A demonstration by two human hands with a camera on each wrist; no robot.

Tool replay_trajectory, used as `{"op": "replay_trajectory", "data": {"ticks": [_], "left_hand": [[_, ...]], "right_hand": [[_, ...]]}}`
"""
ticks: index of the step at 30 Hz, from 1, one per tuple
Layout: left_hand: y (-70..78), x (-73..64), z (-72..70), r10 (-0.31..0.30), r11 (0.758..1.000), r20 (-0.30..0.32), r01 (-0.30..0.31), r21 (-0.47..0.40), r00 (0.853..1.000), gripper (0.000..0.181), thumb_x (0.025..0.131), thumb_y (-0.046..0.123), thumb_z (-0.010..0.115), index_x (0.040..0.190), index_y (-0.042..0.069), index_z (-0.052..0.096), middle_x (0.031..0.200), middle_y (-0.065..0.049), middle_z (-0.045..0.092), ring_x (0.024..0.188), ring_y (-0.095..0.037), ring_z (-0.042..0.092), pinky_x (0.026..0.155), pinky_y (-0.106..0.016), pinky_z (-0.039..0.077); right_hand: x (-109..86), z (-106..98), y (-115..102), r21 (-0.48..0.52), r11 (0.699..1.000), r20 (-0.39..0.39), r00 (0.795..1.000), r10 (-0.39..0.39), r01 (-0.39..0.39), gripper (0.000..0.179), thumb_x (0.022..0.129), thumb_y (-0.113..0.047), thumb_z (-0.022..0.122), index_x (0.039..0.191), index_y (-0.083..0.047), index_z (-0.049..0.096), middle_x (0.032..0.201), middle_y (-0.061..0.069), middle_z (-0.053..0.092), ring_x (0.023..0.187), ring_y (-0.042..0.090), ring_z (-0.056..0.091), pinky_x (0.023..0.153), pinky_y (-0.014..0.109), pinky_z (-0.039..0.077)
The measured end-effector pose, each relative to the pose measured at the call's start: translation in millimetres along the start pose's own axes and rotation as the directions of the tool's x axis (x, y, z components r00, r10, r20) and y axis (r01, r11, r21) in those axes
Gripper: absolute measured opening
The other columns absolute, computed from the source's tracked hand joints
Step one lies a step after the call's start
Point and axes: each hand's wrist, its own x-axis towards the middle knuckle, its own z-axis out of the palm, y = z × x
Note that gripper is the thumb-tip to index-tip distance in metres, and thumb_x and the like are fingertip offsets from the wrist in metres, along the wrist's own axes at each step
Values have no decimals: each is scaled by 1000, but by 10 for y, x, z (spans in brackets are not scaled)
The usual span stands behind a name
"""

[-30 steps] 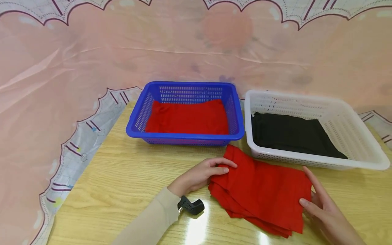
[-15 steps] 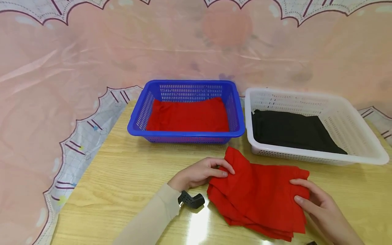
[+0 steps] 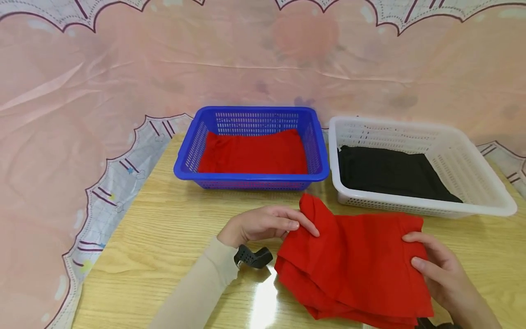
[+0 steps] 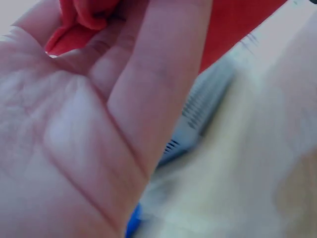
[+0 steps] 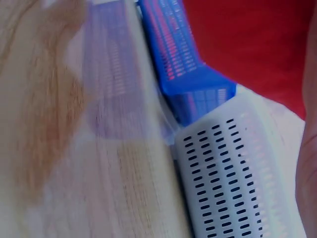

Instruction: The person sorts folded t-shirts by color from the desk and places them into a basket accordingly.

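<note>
A folded red cloth [image 3: 378, 269], its layers uneven along the front edge, is held between both hands over the near right part of the table. My left hand [image 3: 263, 224] grips its left side, where a corner sticks up; the left wrist view shows red fabric [image 4: 84, 25] caught among the fingers. At the right edge my right hand [image 3: 448, 278] pinches the cloth, thumb and forefinger on top and the other fingers hidden beneath. In the right wrist view only a strip of that hand [image 5: 309, 134] shows, beside the red fabric [image 5: 252, 44].
Behind the cloth stand a blue basket [image 3: 250, 177] with folded red cloth [image 3: 252, 153] in it and, to its right, a white basket [image 3: 427, 208] holding folded black cloth [image 3: 390, 173]. A patterned pink sheet [image 3: 246, 55] hangs behind the wooden table [image 3: 164, 228].
The right hand has moved its fingers onto the cloth's right edge and taken hold. The cloth has shifted slightly nearer and looks larger. The left hand keeps its grip.
</note>
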Motion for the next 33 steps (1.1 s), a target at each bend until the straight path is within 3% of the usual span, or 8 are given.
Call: {"op": "replay_trajectory", "data": {"ticks": [9, 13, 17, 19, 23, 27, 29, 33], "left_hand": [[449, 57, -8, 139, 982, -19, -135, 133, 990, 62, 89, 39, 49, 119, -15, 45, 113, -13, 53, 98, -29, 54, 79, -45, 48], [611, 77, -51, 205, 962, -34, -195, 193, 978, 60, 90, 38, 48, 121, -13, 45, 90, -8, 57, 94, -29, 54, 76, -40, 49], [692, 36, -145, 266, 957, -80, -253, 143, 961, 53, 91, 33, 47, 122, -10, 46, 99, -12, 57, 104, -35, 52, 85, -48, 43], [711, -10, -196, 288, 956, -127, -276, 102, 949, 50, 91, 33, 47, 123, -6, 48, 120, -18, 49, 108, -38, 49, 88, -52, 39], [745, -85, -260, 345, 939, -248, -336, 80, 905, 47, 90, 33, 48, 125, 2, 50, 126, -20, 45, 111, -37, 47, 91, -51, 38], [782, -116, -279, 400, 915, -331, -391, 98, 855, 47, 92, 30, 43, 132, 6, 42, 134, -16, 38, 118, -35, 40, 93, -47, 37], [792, -120, -286, 407, 911, -366, -402, 93, 837, 47, 92, 29, 41, 135, 9, 39, 138, -13, 34, 120, -33, 37, 92, -46, 38], [794, -124, -309, 417, 897, -443, -437, 61, 794, 47, 92, 27, 42, 137, 13, 37, 140, -9, 30, 121, -31, 36, 91, -45, 40]], "right_hand": [[321, -17, -82, -1, 997, -150, 986, -71, 71, 49, 86, 13, 12, 124, 1, 41, 116, 13, 47, 98, 23, 54, 71, 33, 52], [476, 10, -117, 26, 999, -220, 975, -39, 46, 45, 90, 8, 14, 124, -4, 40, 112, 11, 49, 91, 23, 57, 66, 33, 52], [651, 42, -121, 92, 994, -250, 968, -34, 59, 40, 93, 5, 16, 127, -4, 35, 112, 12, 47, 88, 24, 57, 64, 33, 52], [752, 59, -111, 132, 987, -261, 964, -50, 87, 39, 94, 4, 17, 129, -3, 33, 115, 12, 46, 87, 25, 57, 64, 34, 52], [959, 89, -82, 230, 959, -299, 950, -93, 167, 36, 96, 2, 21, 128, -2, 35, 118, 13, 45, 83, 25, 57, 61, 33, 52], [1171, 107, -35, 358, 896, -342, 929, -137, 264, 30, 96, 1, 23, 115, 2, 46, 110, 16, 49, 75, 27, 58, 56, 32, 51], [1274, 114, -12, 388, 872, -375, 915, -147, 299, 27, 96, 1, 26, 109, 3, 49, 105, 17, 51, 73, 28, 58, 55, 31, 51], [1454, 157, 5, 450, 836, -432, 896, -104, 314, 23, 94, 1, 35, 111, 0, 50, 107, 15, 52, 84, 28, 58, 65, 34, 52]]}}
